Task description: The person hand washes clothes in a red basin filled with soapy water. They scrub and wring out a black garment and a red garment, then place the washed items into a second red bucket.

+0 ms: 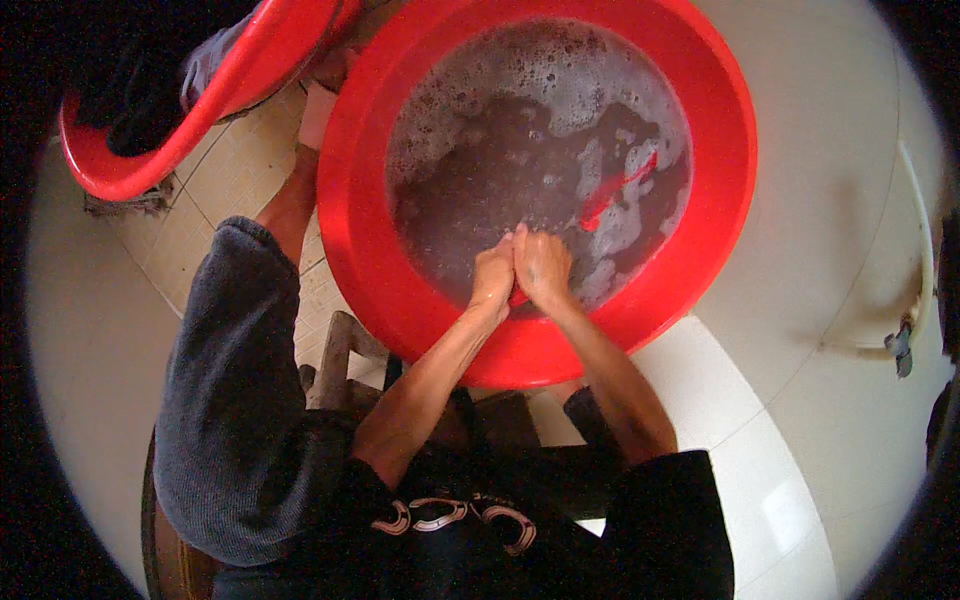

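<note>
A large round red basin of soapy grey-brown water stands before me. My left hand and my right hand meet side by side at the water near the basin's close edge, fingers curled. Both grip a bit of red cloth, of which only a small patch shows between the wrists; the fingers hide the rest. Further right, a long red piece, seemingly fabric, breaks the surface among patches of foam. Whether it joins the held part is hidden under the water.
A second red basin at upper left holds dark and grey cloth. Beside my knee is a wooden stool or chair leg. On the right, a pale hose runs by a tap-like metal fitting near the tiled surface.
</note>
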Demonstrator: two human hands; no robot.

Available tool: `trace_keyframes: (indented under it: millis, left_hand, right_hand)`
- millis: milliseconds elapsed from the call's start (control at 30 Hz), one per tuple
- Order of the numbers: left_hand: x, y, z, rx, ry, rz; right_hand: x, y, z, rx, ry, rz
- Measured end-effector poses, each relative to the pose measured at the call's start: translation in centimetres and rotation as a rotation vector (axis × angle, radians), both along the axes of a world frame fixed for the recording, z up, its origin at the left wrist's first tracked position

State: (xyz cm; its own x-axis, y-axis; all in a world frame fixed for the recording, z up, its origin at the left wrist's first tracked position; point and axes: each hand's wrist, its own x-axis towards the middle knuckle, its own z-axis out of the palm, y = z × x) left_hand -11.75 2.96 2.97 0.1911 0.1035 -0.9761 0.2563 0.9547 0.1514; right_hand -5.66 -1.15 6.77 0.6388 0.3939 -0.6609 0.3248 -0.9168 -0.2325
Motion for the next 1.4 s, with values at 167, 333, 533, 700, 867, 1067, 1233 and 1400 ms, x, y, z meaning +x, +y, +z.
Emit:
trace_keyframes:
  millis: [167, 333, 533, 700, 867, 1067, 1233, 1400]
  left_hand:
    - [0.1, -0.1, -0.5, -0.136, 0.048, 0.161]
    - [0.2, 0.1, -0.5, -0.046, -0.015, 0.023]
    - [0.5, 0.0, -2.1, -0.037, -0.07, 0.036]
    - [-0.7, 1.6, -4.6, 0.123, -0.199, -0.032]
    - [-2.8, 1.6, -7.4, 0.183, 0.009, 0.019]
    - [-4.4, 2.1, -10.0, 0.087, -0.114, 0.197]
    - [-2.9, 3.7, -5.9, -0.073, -0.159, 0.212]
    - [0.2, 0.9, -1.9, -0.126, -0.008, 0.173]
  right_hand:
    - [-0.3, -0.1, -0.1, 0.056, 0.033, 0.075]
    - [-0.5, 0.3, -0.3, 0.041, -0.045, 0.042]
    - [0.5, -0.5, -2.7, 0.111, -0.16, 0.062]
    - [6.9, -4.5, -10.1, 0.402, -0.035, -0.031]
    - [7.1, -5.1, -13.9, 0.053, -0.105, -0.332]
    - [-3.9, 0.8, -6.6, 0.332, -0.099, 0.107]
    - [-3.9, 2.2, -0.8, 0.225, 0.056, 0.18]
    - [0.7, 3.8, -1.1, 0.094, -0.109, -0.055]
